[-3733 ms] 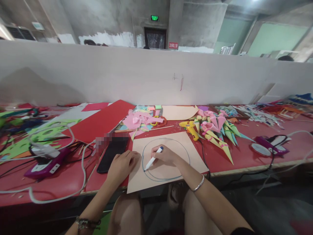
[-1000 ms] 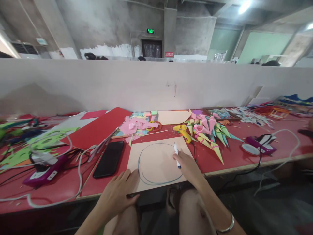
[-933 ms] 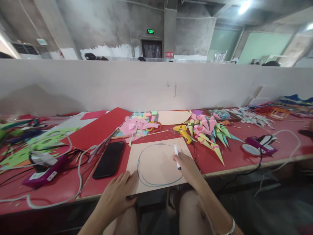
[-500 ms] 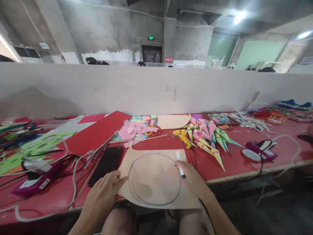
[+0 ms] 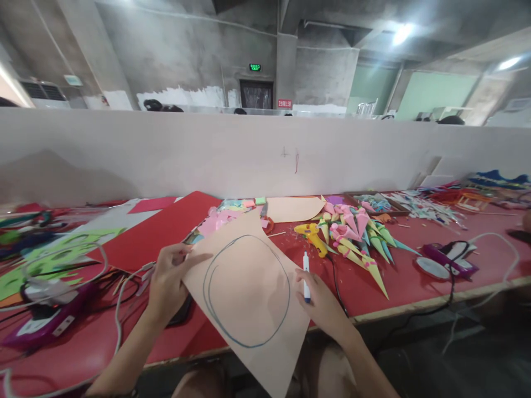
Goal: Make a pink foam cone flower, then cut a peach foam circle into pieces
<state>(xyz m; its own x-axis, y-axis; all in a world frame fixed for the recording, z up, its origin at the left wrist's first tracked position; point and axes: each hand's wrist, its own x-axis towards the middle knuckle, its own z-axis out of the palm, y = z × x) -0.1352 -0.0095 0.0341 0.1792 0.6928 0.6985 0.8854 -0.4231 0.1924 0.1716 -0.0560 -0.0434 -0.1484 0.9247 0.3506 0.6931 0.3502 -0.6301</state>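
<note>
A peach-coloured sheet of foam or card (image 5: 249, 287) is tilted up in front of me, with a large dark circle drawn on it. My left hand (image 5: 168, 282) pinches its left corner between thumb and fingers. On the right, my right hand (image 5: 317, 298) holds a white marker (image 5: 306, 276) with a dark blue end pointing down. That hand is also close to the sheet's right edge; whether it grips the sheet I cannot tell. Behind the left hand, a black phone (image 5: 181, 314) is mostly hidden.
A yellow glue gun (image 5: 312, 236) lies beside a pile of pastel paper cones (image 5: 352, 229). Red sheets (image 5: 160, 235), green cut-outs (image 5: 58, 251) and a purple power strip (image 5: 45, 320) with white cable are at left. Another purple power strip (image 5: 450, 260) is at right. A white partition (image 5: 207, 155) stands behind.
The sheet has been lifted off the table and turned, its left corner now raised in my left hand. It now covers most of the phone. The marker stays in my right hand.
</note>
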